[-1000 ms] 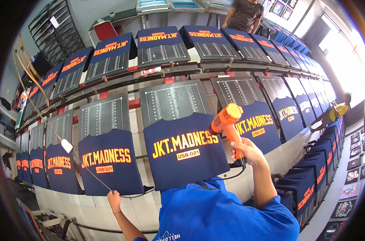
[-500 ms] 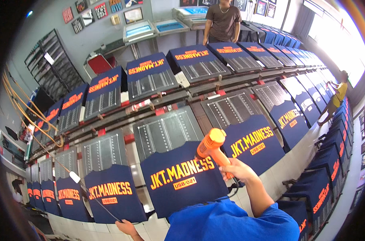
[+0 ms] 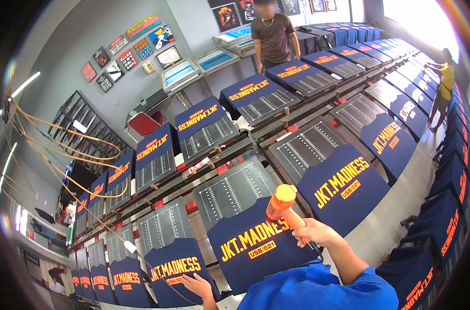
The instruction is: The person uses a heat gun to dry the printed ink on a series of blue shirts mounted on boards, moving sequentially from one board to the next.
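My right hand grips the handle of an orange heat gun. Its dark nozzle points down over the orange and yellow lettering of a navy shirt piece, which lies on a dark flat board. Part of the lettering is hidden behind the gun. My left hand has its fingers stretched out at the lower edge of the neighbouring printed shirt piece; whether it touches the cloth I cannot tell. A thin cable with a white connector runs down beside that hand.
Two long rows of boards with printed navy pieces curve away, divided by a metal rail. Orange hoses hang at left. One person stands beyond the far row, another at far right. More printed pieces line the right side.
The view has turned, shifting the scene. My left hand has come from beside the cable to the left-hand shirt piece, its fingers stretched out. The heat gun stays over the same piece.
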{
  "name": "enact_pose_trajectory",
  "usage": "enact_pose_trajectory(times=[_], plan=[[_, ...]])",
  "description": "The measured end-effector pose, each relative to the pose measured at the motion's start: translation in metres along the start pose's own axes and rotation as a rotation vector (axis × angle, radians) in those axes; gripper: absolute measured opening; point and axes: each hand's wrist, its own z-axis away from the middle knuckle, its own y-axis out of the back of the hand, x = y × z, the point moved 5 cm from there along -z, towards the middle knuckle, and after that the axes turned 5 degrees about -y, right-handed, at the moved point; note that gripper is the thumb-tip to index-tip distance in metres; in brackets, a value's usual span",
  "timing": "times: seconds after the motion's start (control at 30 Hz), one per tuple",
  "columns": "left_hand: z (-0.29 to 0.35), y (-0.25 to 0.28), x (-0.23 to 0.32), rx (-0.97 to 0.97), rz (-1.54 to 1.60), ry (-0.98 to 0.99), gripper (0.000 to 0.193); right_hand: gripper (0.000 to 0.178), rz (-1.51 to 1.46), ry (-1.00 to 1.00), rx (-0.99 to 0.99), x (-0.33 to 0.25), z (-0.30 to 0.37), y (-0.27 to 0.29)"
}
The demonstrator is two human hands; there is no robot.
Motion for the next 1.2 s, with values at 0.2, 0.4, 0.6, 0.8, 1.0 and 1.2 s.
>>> enact_pose_trajectory(times=[0.2, 0.4, 0.6, 0.8, 1.0, 1.2], plan=[[-0.013, -0.014, -0.002, -0.041, -0.041, 0.09, 0.066, 0.022, 0.171, 0.057, 0.055, -0.018, 0.012, 0.004], [-0.015, -0.007, 0.002, -0.072, -0.104, 0.051, 0.068, 0.022, 0.079, 0.112, 0.157, -0.019, 0.016, 0.005], [-0.037, -0.006, 0.001, -0.046, -0.101, 0.059, 0.069, 0.02, 0.081, 0.014, 0.295, 0.0, 0.022, 0.012], [-0.067, -0.016, 0.01, -0.084, -0.072, 0.032, 0.067, 0.02, -0.011, -0.036, 0.284, 0.003, 0.017, 0.019], [-0.073, -0.024, 0.037, -0.082, -0.058, -0.071, 0.064, 0.02, 0.007, -0.069, 0.317, 0.004, 0.008, 0.019], [-0.057, -0.028, 0.035, -0.107, -0.043, -0.192, 0.061, 0.019, 0.004, -0.074, 0.324, 0.005, 0.004, 0.018]])
